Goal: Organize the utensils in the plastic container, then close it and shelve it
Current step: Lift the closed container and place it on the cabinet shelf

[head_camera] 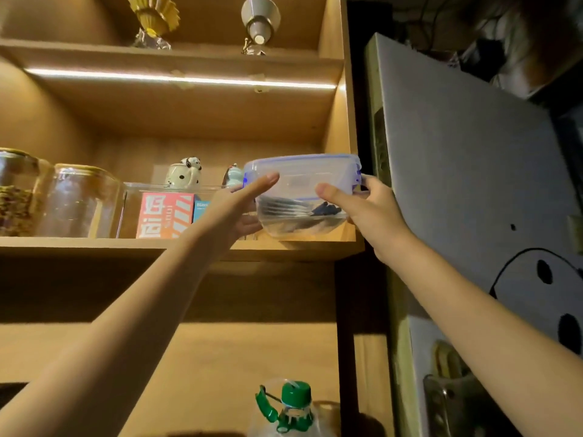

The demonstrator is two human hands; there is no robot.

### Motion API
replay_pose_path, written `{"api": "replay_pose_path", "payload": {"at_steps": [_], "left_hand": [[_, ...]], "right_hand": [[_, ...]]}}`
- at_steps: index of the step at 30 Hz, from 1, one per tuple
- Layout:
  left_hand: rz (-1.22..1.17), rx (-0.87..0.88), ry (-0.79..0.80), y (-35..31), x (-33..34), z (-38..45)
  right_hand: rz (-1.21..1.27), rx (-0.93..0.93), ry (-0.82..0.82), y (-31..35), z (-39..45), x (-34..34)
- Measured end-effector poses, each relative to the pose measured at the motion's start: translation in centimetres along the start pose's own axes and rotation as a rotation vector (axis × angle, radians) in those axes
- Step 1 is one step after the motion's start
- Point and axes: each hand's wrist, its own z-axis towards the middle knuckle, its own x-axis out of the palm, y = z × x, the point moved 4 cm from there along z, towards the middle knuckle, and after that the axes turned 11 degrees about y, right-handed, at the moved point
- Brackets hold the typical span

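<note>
We have the plastic container (303,193) raised to the lit shelf (176,244), at about 3 o'clock along it, hard by the cabinet's right wall. Our left hand (235,212) cups its left side and underside, thumb laid on the front wall; our right hand (367,209) clasps the right end, fingers behind the clip. So both grips are closed on the container. Its lid looks clipped on, and the utensils (299,211) lie heaped low inside.

From here we judge 3 risks. The base seems only partly over the shelf's front edge, so letting go early could tip it off toward the green-capped bottle (288,408) below. Pushing leftward could knock the clear bin (132,209) holding the red box (165,216). Our right fingers could be pinched against the wall.
</note>
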Motion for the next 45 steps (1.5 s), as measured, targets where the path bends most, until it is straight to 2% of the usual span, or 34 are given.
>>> {"api": "replay_pose_path", "payload": {"at_steps": [6,12,15,24,28,31,40,45], "left_hand": [[0.003,-0.039,0.036,2.5,-0.7,2.9],[0.213,-0.075,-0.153,4.2,-1.7,4.7],[0.320,-0.067,-0.197,5.3,-2.1,5.7],[0.746,-0.052,-0.239,9.2,-1.4,8.3],[0.805,-0.105,-0.264,9.4,-1.6,9.0],[0.851,-0.140,-0.259,9.5,-1.9,9.5],[0.929,-0.291,-0.173,8.9,-1.8,9.3],[0.906,-0.365,-0.184,9.0,-2.0,9.1]], "right_hand": [[-0.025,0.014,-0.043,-3.5,2.6,-0.2],[-0.038,0.054,-0.100,-7.9,4.8,0.1],[-0.074,0.071,-0.116,-10.0,5.5,0.2],[-0.509,0.111,-0.034,-12.9,8.5,0.3],[-0.627,0.176,0.063,-13.3,9.4,0.8],[-0.698,0.190,0.072,-13.2,9.6,1.0],[-0.654,0.107,0.104,-13.8,9.2,1.1],[-0.653,0.106,0.091,-14.1,9.0,0.9]]}}
